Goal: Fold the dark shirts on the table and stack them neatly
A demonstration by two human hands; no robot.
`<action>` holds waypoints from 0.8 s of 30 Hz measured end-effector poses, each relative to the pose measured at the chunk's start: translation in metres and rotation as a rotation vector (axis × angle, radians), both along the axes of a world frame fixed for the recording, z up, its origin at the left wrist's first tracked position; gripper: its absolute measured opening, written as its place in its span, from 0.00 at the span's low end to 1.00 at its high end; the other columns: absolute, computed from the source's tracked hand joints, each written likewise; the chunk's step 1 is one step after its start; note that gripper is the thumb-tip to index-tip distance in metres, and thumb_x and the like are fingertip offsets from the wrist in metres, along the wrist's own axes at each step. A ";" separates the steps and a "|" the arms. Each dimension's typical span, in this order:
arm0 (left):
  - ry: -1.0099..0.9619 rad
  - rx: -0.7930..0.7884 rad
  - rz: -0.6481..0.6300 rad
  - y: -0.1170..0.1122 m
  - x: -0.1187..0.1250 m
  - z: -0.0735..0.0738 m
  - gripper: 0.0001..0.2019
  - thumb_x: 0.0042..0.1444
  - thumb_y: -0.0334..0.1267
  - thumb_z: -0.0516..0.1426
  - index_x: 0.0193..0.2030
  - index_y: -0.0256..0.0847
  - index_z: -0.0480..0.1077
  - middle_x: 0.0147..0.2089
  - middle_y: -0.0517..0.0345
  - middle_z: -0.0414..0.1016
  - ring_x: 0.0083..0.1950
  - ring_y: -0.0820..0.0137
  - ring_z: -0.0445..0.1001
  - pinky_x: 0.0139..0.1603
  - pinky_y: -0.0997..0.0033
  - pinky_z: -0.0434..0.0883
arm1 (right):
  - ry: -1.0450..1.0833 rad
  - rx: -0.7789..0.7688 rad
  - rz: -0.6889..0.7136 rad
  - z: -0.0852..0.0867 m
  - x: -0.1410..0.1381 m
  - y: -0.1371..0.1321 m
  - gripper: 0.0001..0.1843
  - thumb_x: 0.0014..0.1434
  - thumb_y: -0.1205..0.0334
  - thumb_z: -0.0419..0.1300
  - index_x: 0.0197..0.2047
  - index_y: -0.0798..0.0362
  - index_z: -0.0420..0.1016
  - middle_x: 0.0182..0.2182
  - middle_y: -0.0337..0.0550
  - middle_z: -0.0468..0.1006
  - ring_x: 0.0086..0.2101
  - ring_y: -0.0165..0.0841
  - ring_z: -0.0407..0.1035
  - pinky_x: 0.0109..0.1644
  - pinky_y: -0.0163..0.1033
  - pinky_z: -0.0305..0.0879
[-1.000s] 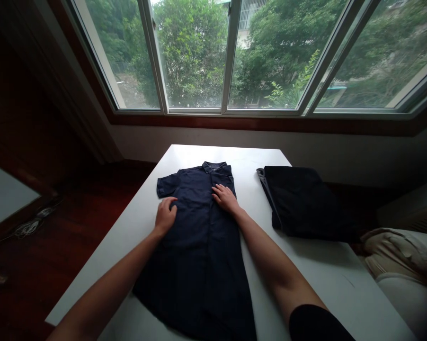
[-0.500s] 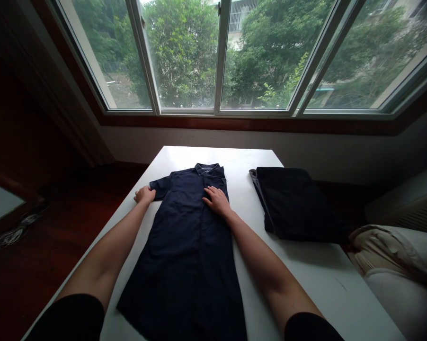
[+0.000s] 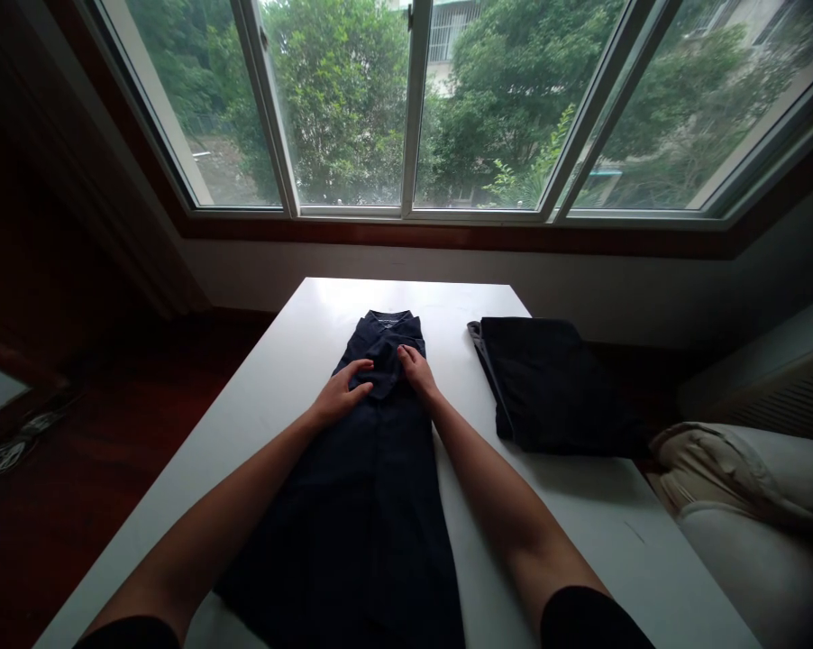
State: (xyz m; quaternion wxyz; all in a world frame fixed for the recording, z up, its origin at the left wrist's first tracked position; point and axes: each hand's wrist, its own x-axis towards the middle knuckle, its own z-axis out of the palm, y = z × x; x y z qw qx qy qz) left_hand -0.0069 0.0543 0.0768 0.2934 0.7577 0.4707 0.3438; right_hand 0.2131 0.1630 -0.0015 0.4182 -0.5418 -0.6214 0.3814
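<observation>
A dark navy short-sleeved shirt (image 3: 372, 505) lies lengthwise on the white table (image 3: 271, 361), its collar at the far end. The left sleeve is folded inward across the chest. My left hand (image 3: 342, 392) rests on that folded side, thumb and fingers apart. Close by on the right side of the chest, my right hand (image 3: 416, 370) has its fingertips drawn together on the shirt's cloth near the end of the folded sleeve. The shirt's near hem runs out of view at the bottom.
A folded black garment (image 3: 548, 388) lies at the table's right edge. Beige and white bedding or cushions (image 3: 737, 478) are beside the table at right. A wide window (image 3: 406, 135) is beyond the far end. Cables (image 3: 14, 455) lie on the dark red floor at left.
My left hand has moved right from the outer left, bringing the sleeve over onto the shirt's front. My right hand has shifted slightly up and its fingers have drawn together.
</observation>
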 end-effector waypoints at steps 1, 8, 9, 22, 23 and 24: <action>0.068 0.018 0.040 -0.014 -0.009 -0.002 0.25 0.65 0.43 0.57 0.68 0.43 0.66 0.67 0.48 0.71 0.68 0.58 0.68 0.70 0.56 0.63 | -0.002 -0.012 -0.008 0.000 0.000 0.000 0.28 0.68 0.42 0.55 0.64 0.48 0.71 0.42 0.45 0.82 0.41 0.40 0.78 0.49 0.45 0.75; 0.617 -0.002 0.407 -0.137 -0.085 -0.025 0.29 0.66 0.44 0.55 0.73 0.44 0.59 0.66 0.47 0.68 0.65 0.55 0.67 0.64 0.54 0.66 | -0.122 0.099 -0.008 -0.005 -0.012 -0.005 0.42 0.62 0.62 0.61 0.76 0.42 0.54 0.57 0.45 0.78 0.57 0.42 0.73 0.64 0.49 0.67; 0.657 -0.049 0.454 -0.154 -0.092 -0.027 0.28 0.67 0.45 0.54 0.72 0.43 0.60 0.63 0.46 0.70 0.62 0.55 0.69 0.61 0.55 0.68 | -0.126 0.119 -0.001 -0.004 -0.015 -0.004 0.41 0.63 0.64 0.60 0.76 0.41 0.54 0.60 0.44 0.76 0.59 0.41 0.72 0.65 0.49 0.66; 0.477 -0.364 0.488 -0.244 -0.060 0.019 0.09 0.70 0.43 0.48 0.46 0.46 0.68 0.44 0.58 0.79 0.41 0.64 0.78 0.40 0.68 0.67 | 0.052 0.165 -0.010 0.098 -0.043 0.060 0.41 0.54 0.67 0.62 0.72 0.53 0.63 0.49 0.48 0.80 0.47 0.40 0.76 0.57 0.47 0.73; 0.469 -0.343 0.467 -0.247 -0.052 0.022 0.09 0.70 0.42 0.49 0.47 0.47 0.69 0.45 0.58 0.79 0.42 0.64 0.78 0.42 0.67 0.68 | 0.074 0.157 -0.005 0.105 -0.042 0.065 0.41 0.53 0.67 0.62 0.71 0.54 0.64 0.48 0.48 0.80 0.45 0.40 0.76 0.55 0.47 0.74; 0.456 -0.328 0.438 -0.249 -0.043 0.023 0.09 0.69 0.40 0.49 0.48 0.47 0.69 0.46 0.58 0.80 0.44 0.64 0.78 0.44 0.66 0.68 | 0.092 0.149 -0.002 0.110 -0.039 0.069 0.41 0.53 0.67 0.62 0.70 0.55 0.65 0.47 0.49 0.80 0.44 0.40 0.76 0.53 0.46 0.75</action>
